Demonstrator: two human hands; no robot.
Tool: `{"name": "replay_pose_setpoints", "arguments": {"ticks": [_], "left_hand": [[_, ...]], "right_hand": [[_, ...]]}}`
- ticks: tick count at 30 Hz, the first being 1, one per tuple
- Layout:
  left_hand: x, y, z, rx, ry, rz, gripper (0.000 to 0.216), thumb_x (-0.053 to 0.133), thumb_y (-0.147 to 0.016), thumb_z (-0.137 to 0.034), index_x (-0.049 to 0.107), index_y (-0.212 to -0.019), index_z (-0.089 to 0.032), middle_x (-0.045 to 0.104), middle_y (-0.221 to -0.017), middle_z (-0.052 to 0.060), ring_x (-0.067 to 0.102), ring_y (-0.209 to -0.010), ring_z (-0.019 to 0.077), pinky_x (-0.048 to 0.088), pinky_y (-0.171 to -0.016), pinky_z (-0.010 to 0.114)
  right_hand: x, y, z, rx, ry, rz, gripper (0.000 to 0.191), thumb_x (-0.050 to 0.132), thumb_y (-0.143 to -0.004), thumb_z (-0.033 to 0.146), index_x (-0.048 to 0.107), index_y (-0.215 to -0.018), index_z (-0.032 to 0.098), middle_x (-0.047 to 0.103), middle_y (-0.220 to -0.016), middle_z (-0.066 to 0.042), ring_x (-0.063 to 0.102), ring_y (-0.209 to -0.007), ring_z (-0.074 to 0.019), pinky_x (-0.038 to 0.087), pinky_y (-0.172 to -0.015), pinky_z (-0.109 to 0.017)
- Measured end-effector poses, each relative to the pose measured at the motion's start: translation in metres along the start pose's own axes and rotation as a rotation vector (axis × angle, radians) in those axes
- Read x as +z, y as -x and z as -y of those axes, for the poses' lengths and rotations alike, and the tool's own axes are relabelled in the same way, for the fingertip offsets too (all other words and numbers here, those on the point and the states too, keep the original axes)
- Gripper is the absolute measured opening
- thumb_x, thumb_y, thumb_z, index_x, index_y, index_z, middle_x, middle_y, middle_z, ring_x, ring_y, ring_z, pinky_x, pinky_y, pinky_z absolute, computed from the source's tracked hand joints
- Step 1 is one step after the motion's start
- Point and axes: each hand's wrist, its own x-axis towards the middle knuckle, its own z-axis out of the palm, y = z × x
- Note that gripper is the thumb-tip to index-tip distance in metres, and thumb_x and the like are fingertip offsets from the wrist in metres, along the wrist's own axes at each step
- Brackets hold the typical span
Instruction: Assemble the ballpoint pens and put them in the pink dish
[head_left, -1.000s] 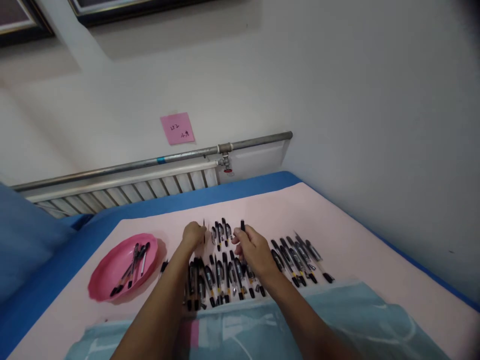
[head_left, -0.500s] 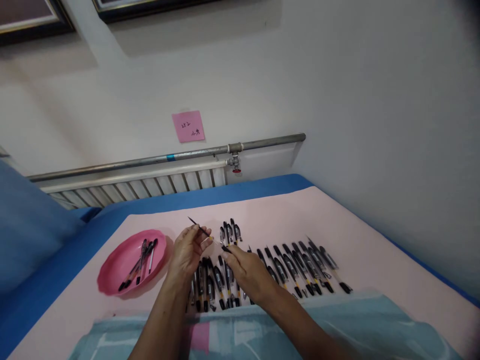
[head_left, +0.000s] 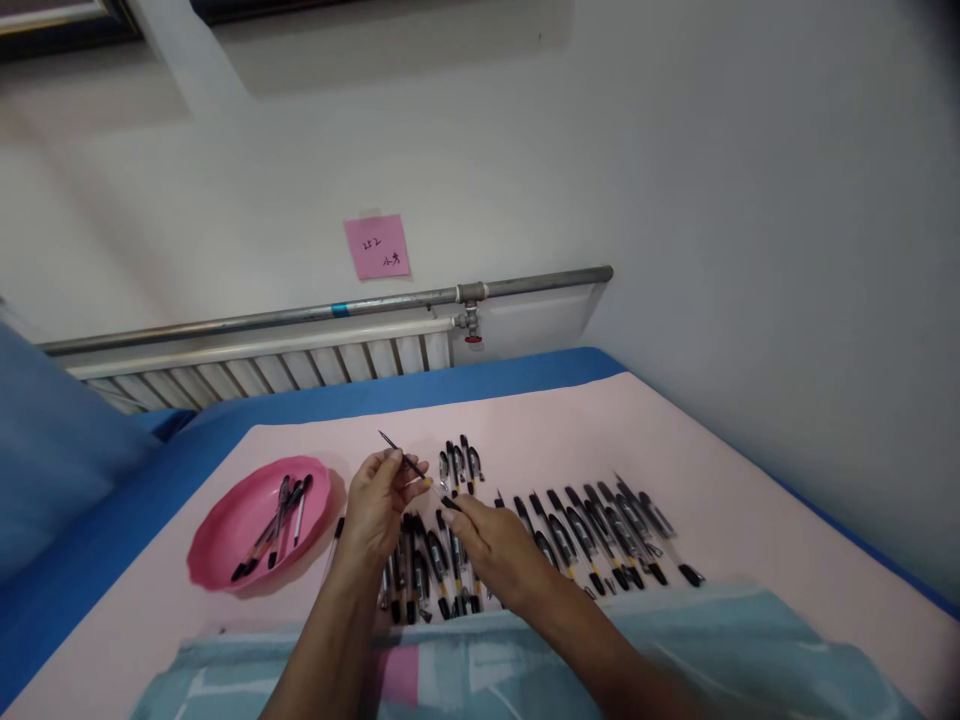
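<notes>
My left hand [head_left: 375,505] pinches a slim black pen refill [head_left: 389,441] with its tip pointing up and left. The refill's other end slants down to the right, towards my right hand [head_left: 501,548]. Closed thumb and fingers there hold a black pen part [head_left: 451,503], mostly hidden by the hand. A clear section shows between the hands; whether the pieces are joined I cannot tell. Beneath and beside my hands lie rows of black pen parts [head_left: 577,530], among them caps, clear barrels and refills. Beyond the right fingertips sits a small group of capped parts [head_left: 459,464].
To the left, a pink scalloped dish [head_left: 206,535] holds several pens. Pink sheeting [head_left: 570,430] covers the blue surface [head_left: 420,383]. Behind stand a white radiator [head_left: 330,367] and a metal pipe [head_left: 285,318]. Light-blue patterned fabric [head_left: 705,640] lies along the near edge.
Both hands keep their grips and have barely moved. The refill and the clear section between them shift slightly right. The camera view has moved a little.
</notes>
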Motion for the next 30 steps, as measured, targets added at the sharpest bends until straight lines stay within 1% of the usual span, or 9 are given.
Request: {"name": "replay_pose_setpoints", "arguments": {"ticks": [6, 12, 15, 18, 19, 21, 24, 28, 30], "left_hand": [[0.004, 0.006, 0.000, 0.068, -0.058, 0.005, 0.021, 0.067, -0.065, -0.026, 0.052, -0.075, -0.014, 0.063, -0.067, 0.000, 0.064, -0.066, 0.0146, 0.051, -0.055, 0.025], [0.011, 0.016, 0.012, 0.090, -0.144, 0.025, 0.021, 0.063, -0.069, -0.031, 0.053, -0.076, -0.015, 0.063, -0.070, 0.000, 0.062, -0.071, 0.0150, 0.050, -0.059, 0.025], [0.016, 0.022, 0.015, 0.032, -0.229, 0.159, 0.019, 0.065, -0.067, -0.030, 0.057, -0.073, -0.014, 0.064, -0.075, 0.002, 0.061, -0.072, 0.0135, 0.048, -0.064, 0.024], [0.013, 0.021, 0.007, -0.055, -0.319, 0.296, 0.023, 0.067, -0.065, -0.032, 0.062, -0.078, -0.013, 0.065, -0.085, 0.007, 0.061, -0.079, 0.0171, 0.048, -0.067, 0.026], [0.010, 0.018, 0.004, -0.052, -0.333, 0.275, 0.027, 0.066, -0.065, -0.035, 0.063, -0.081, -0.014, 0.065, -0.089, 0.008, 0.061, -0.082, 0.0186, 0.049, -0.068, 0.028], [0.002, 0.006, -0.001, 0.001, -0.387, 0.140, 0.031, 0.064, -0.065, -0.039, 0.062, -0.084, -0.014, 0.064, -0.091, 0.009, 0.061, -0.082, 0.0194, 0.049, -0.067, 0.030], [-0.004, -0.020, 0.003, 0.043, -0.669, -0.012, 0.022, 0.059, -0.066, -0.034, 0.060, -0.078, -0.015, 0.063, -0.078, 0.006, 0.060, -0.069, 0.0155, 0.048, -0.060, 0.027], [0.008, -0.049, 0.026, -0.016, -0.864, 0.016, 0.005, 0.063, -0.055, -0.016, 0.058, -0.054, -0.016, 0.057, -0.051, 0.002, 0.058, -0.056, 0.0169, 0.043, -0.055, 0.026], [0.016, -0.059, 0.036, -0.039, -0.900, 0.023, 0.014, 0.062, -0.050, -0.010, 0.053, -0.044, -0.018, 0.052, -0.041, 0.001, 0.059, -0.058, 0.0200, 0.042, -0.056, 0.026]], "right_hand": [[0.001, 0.001, 0.000, 0.027, 0.080, -0.025, 0.032, 0.031, -0.089, 0.037, 0.057, -0.103, 0.024, 0.061, -0.069, -0.001, 0.049, -0.055, -0.0121, 0.028, -0.052, -0.020], [0.000, 0.001, 0.001, 0.078, 0.162, -0.069, 0.030, 0.032, -0.089, 0.036, 0.058, -0.090, 0.020, 0.063, -0.072, -0.004, 0.056, -0.063, -0.0143, 0.030, -0.055, -0.021], [-0.001, 0.000, -0.001, 0.056, 0.089, -0.119, 0.029, 0.032, -0.089, 0.034, 0.057, -0.096, 0.021, 0.064, -0.078, -0.004, 0.058, -0.070, -0.0155, 0.033, -0.059, -0.021], [-0.007, -0.002, -0.003, 0.051, -0.002, -0.202, 0.027, 0.034, -0.088, 0.034, 0.056, -0.093, 0.020, 0.063, -0.077, -0.004, 0.057, -0.069, -0.0148, 0.033, -0.059, -0.021], [-0.009, -0.002, -0.004, 0.058, -0.023, -0.233, 0.027, 0.035, -0.087, 0.035, 0.056, -0.090, 0.020, 0.062, -0.074, -0.003, 0.056, -0.066, -0.0143, 0.033, -0.057, -0.021], [-0.015, -0.003, -0.005, 0.072, -0.062, -0.297, 0.026, 0.037, -0.086, 0.038, 0.055, -0.083, 0.019, 0.059, -0.066, -0.001, 0.052, -0.060, -0.0131, 0.032, -0.054, -0.021], [-0.021, -0.004, -0.006, 0.076, -0.115, -0.369, 0.028, 0.037, -0.085, 0.040, 0.053, -0.077, 0.019, 0.054, -0.059, 0.001, 0.048, -0.055, -0.0120, 0.031, -0.052, -0.020], [-0.028, -0.004, -0.009, 0.078, -0.140, -0.389, 0.027, 0.038, -0.085, 0.039, 0.051, -0.072, 0.019, 0.050, -0.057, 0.003, 0.047, -0.054, -0.0117, 0.032, -0.053, -0.021], [-0.031, -0.004, -0.011, 0.080, -0.149, -0.391, 0.026, 0.038, -0.085, 0.039, 0.051, -0.072, 0.019, 0.050, -0.056, 0.003, 0.047, -0.054, -0.0116, 0.032, -0.053, -0.021]]}}
